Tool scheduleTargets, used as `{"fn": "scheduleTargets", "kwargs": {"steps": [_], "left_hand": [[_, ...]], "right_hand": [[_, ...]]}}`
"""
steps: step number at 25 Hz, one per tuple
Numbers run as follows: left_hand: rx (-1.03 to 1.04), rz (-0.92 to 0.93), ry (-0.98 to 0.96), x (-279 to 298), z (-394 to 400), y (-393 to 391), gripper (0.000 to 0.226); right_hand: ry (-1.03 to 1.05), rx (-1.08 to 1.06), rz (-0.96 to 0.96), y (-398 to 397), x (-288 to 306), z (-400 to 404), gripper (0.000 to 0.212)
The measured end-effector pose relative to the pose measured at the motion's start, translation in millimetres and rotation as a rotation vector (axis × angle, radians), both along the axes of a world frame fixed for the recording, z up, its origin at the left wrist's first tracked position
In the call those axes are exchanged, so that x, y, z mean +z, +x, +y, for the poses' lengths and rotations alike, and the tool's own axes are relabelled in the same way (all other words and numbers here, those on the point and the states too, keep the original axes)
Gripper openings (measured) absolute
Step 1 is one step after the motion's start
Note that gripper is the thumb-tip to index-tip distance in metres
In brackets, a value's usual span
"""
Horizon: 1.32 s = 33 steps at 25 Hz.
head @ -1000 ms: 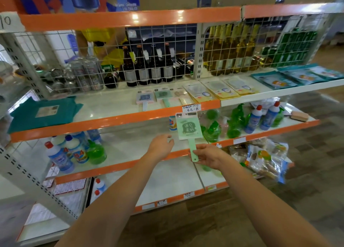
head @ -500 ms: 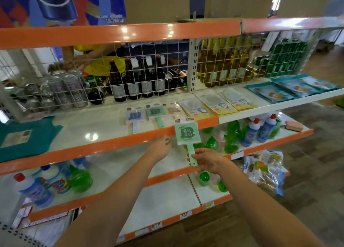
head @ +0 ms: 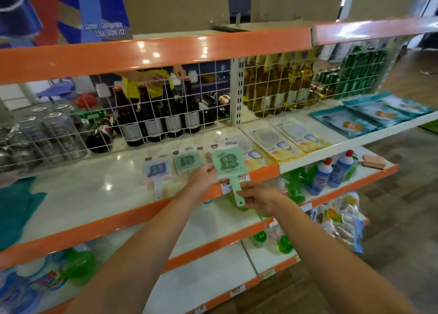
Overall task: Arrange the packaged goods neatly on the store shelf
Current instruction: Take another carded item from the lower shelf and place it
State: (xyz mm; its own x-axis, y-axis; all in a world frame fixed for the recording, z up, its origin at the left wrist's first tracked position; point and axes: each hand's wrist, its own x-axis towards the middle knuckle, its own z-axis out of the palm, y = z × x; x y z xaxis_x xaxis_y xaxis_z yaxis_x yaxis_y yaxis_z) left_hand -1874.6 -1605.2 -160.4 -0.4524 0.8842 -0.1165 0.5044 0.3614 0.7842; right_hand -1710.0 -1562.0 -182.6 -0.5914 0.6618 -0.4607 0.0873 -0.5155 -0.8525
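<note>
Since second ago, we have lifted green packaged hand mirror [head: 228,164] from below shelf lip up to middle shelf [head: 94,190], right of two mirrors lying there. Right hand [head: 259,198] pinches handle; left hand [head: 204,178] grips card's left edge. Laying flat in row comes next, we judge.
</note>
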Motion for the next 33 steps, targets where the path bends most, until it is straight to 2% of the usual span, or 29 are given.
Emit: {"fn": "scheduleTargets", "kwargs": {"steps": [3,7,10,13,16,19,25,33], "left_hand": [[0.074,-0.136,0.0,1.6,28.5,-7.4,0.025],[0.269,-0.513,0.084,10.7,63.8,-12.0,0.022],[0.34,-0.59,0.105,14.6,89.5,-19.2,0.018],[0.375,-0.47,0.077,12.7,103.3,-25.9,0.022],[0.418,-0.406,0.04,6.9,109.6,-30.2,0.013],[0.477,-0.268,-0.024,-7.7,114.4,-43.9,0.021],[0.373,0.238,-0.242,-3.4,109.6,-43.5,0.022],[0.28,0.505,-0.38,-8.0,113.4,-44.0,0.023]], "right_hand": [[0.016,0.03,-0.021,-6.3,2.8,29.8,0.017],[0.03,0.092,0.006,-14.9,12.5,71.2,0.011],[0.075,0.168,-0.034,-18.9,24.9,110.8,0.01],[0.189,0.203,-0.112,-19.2,33.4,146.9,0.018],[0.211,0.219,-0.12,-17.2,32.2,170.0,0.016],[0.255,0.298,-0.176,-23.8,26.5,182.5,0.019],[0.329,0.363,-0.23,-52.9,22.1,186.9,0.024],[0.446,0.406,-0.307,-73.8,19.0,181.0,0.02]]}}
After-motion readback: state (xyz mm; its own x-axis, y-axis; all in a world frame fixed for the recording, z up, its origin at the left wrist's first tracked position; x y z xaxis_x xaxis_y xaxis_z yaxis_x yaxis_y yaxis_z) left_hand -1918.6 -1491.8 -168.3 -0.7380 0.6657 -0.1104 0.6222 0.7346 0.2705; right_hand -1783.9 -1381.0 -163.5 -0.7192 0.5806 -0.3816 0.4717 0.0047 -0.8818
